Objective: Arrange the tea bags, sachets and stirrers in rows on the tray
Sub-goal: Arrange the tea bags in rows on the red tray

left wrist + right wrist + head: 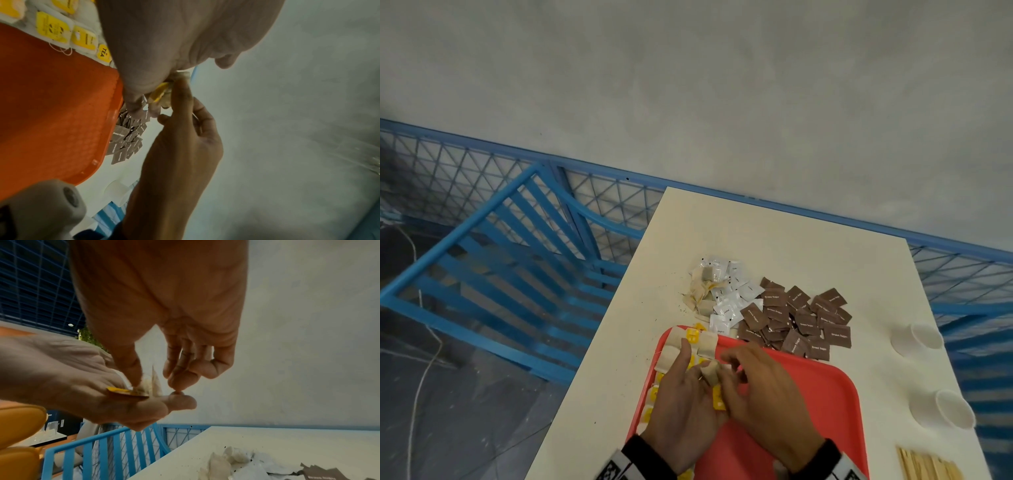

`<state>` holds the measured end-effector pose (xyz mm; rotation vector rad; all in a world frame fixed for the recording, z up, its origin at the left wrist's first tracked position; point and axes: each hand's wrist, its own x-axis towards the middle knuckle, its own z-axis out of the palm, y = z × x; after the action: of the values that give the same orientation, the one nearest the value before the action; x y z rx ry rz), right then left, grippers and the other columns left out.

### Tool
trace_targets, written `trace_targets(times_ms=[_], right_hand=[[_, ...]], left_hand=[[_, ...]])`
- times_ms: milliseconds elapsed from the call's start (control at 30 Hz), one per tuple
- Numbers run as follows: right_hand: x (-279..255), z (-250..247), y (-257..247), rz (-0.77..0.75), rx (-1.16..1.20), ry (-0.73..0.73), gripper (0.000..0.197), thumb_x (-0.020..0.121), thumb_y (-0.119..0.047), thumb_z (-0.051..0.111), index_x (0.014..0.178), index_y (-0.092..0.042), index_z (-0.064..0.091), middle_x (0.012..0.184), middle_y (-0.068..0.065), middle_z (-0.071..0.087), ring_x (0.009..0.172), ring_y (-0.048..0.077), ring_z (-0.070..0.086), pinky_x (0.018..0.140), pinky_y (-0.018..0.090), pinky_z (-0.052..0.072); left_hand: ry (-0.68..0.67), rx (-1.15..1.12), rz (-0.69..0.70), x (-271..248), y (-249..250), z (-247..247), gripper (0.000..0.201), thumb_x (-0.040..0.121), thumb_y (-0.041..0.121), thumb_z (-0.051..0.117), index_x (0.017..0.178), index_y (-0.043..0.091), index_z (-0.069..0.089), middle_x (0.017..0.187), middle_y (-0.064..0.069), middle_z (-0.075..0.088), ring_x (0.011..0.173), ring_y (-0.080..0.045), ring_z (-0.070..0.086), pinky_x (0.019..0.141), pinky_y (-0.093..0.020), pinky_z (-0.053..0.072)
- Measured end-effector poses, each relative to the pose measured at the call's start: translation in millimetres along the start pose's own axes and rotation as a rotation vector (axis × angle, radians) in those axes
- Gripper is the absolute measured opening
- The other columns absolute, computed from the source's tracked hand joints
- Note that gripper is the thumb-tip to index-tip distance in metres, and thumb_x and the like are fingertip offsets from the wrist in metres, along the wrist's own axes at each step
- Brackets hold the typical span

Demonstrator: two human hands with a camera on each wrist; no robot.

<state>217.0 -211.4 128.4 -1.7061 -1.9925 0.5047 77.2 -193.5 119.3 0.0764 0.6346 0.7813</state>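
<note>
Both hands meet over the red tray (808, 394) and hold one tea bag (711, 372) between them. My left hand (700, 371) cradles the bag and its yellow tag (123, 392) on curled fingers. The thumb of my right hand (726, 366) presses on the bag (152, 384), with the other fingers curled close by. Several tea bags with yellow tags (53, 29) lie in a line along the tray's left edge, partly hidden under my left hand. Loose tea bags (702, 291), white sachets (729, 301) and brown sachets (798, 322) lie in heaps beyond the tray.
Wooden stirrers (928, 466) lie at the table's near right corner. Two white paper cups (917, 337) (945, 409) lie on their sides along the right edge. A blue metal fence (517, 240) runs left of and behind the cream table (756, 233).
</note>
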Motion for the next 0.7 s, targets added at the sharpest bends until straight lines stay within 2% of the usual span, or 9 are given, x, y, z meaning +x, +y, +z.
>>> trace_targets(times_ms=[100, 200, 233, 300, 367, 433, 567, 633, 700], right_hand=[[9, -15, 5, 0.022, 0.091, -0.039, 0.013, 0.091, -0.029, 0.057, 0.095, -0.032, 0.069, 0.088, -0.021, 0.065, 0.081, -0.007, 0.056, 0.070, 0.009, 0.038], [18, -45, 2, -0.025, 0.166, -0.140, 0.017, 0.092, -0.027, 0.058, 0.102, -0.031, 0.071, 0.082, -0.021, 0.065, 0.077, -0.002, 0.059, 0.066, 0.008, 0.038], [20, -55, 0, -0.055, 0.162, -0.178, 0.016, 0.093, -0.025, 0.060, 0.104, -0.032, 0.068, 0.077, -0.020, 0.061, 0.074, 0.002, 0.058, 0.065, 0.010, 0.038], [25, -73, -6, -0.110, 0.122, -0.254, 0.018, 0.092, -0.022, 0.061, 0.102, -0.036, 0.055, 0.076, -0.015, 0.054, 0.074, 0.008, 0.055, 0.065, 0.015, 0.039], [28, -88, -12, -0.132, 0.078, -0.294, 0.026, 0.091, -0.022, 0.060, 0.100, -0.041, 0.045, 0.081, -0.016, 0.055, 0.078, 0.008, 0.055, 0.069, 0.019, 0.042], [32, -97, -15, -0.142, 0.028, -0.295, 0.025, 0.090, -0.024, 0.060, 0.101, -0.040, 0.044, 0.084, -0.017, 0.056, 0.081, 0.007, 0.055, 0.072, 0.025, 0.046], [37, -112, -16, -0.165, -0.054, -0.319, 0.024, 0.091, -0.025, 0.061, 0.100, -0.037, 0.042, 0.083, -0.016, 0.059, 0.079, 0.001, 0.051, 0.069, 0.022, 0.042], [40, -117, -18, -0.163, -0.033, -0.298, 0.026, 0.091, -0.023, 0.063, 0.097, -0.038, 0.042, 0.080, -0.014, 0.062, 0.077, 0.004, 0.055, 0.067, 0.021, 0.043], [40, -123, -15, -0.119, 0.064, -0.193, 0.024, 0.089, -0.018, 0.065, 0.100, -0.033, 0.050, 0.082, -0.012, 0.064, 0.078, 0.010, 0.060, 0.067, 0.020, 0.046]], left_hand=[[0.006, 0.056, -0.016, 0, 4, -5, 0.059, 0.093, 0.053, 0.051, 0.123, 0.003, 0.060, 0.106, -0.017, 0.067, 0.094, -0.031, 0.066, 0.084, -0.047, 0.053], [-0.036, 0.346, 0.047, -2, 13, -10, 0.043, 0.093, 0.047, 0.061, 0.117, 0.012, 0.067, 0.116, -0.016, 0.066, 0.103, -0.032, 0.067, 0.092, -0.052, 0.050], [-0.070, 0.455, 0.081, -2, 17, -9, 0.041, 0.090, 0.045, 0.068, 0.117, 0.016, 0.067, 0.116, -0.016, 0.066, 0.106, -0.033, 0.066, 0.092, -0.051, 0.050], [-0.139, 0.639, 0.150, -2, 24, -6, 0.045, 0.080, 0.043, 0.079, 0.114, 0.016, 0.068, 0.108, -0.015, 0.067, 0.101, -0.033, 0.066, 0.089, -0.049, 0.051], [-0.199, 0.793, 0.198, 0, 27, 1, 0.032, 0.082, 0.035, 0.078, 0.103, 0.012, 0.070, 0.099, -0.014, 0.067, 0.091, -0.030, 0.064, 0.087, -0.050, 0.051], [-0.225, 0.894, 0.215, 1, 30, 8, 0.019, 0.086, 0.028, 0.074, 0.097, 0.013, 0.070, 0.099, -0.016, 0.069, 0.090, -0.031, 0.063, 0.087, -0.052, 0.050], [-0.293, 0.966, 0.253, 1, 35, 24, 0.030, 0.084, 0.028, 0.077, 0.106, 0.008, 0.070, 0.106, -0.022, 0.070, 0.093, -0.035, 0.065, 0.085, -0.044, 0.052], [-0.294, 1.032, 0.321, 2, 37, 37, 0.025, 0.087, 0.025, 0.076, 0.099, 0.005, 0.071, 0.099, -0.021, 0.072, 0.090, -0.030, 0.068, 0.084, -0.038, 0.053], [-0.288, 1.088, 0.408, 4, 40, 50, 0.015, 0.090, 0.017, 0.071, 0.091, 0.002, 0.071, 0.089, -0.013, 0.075, 0.085, -0.024, 0.071, 0.082, -0.030, 0.053]])
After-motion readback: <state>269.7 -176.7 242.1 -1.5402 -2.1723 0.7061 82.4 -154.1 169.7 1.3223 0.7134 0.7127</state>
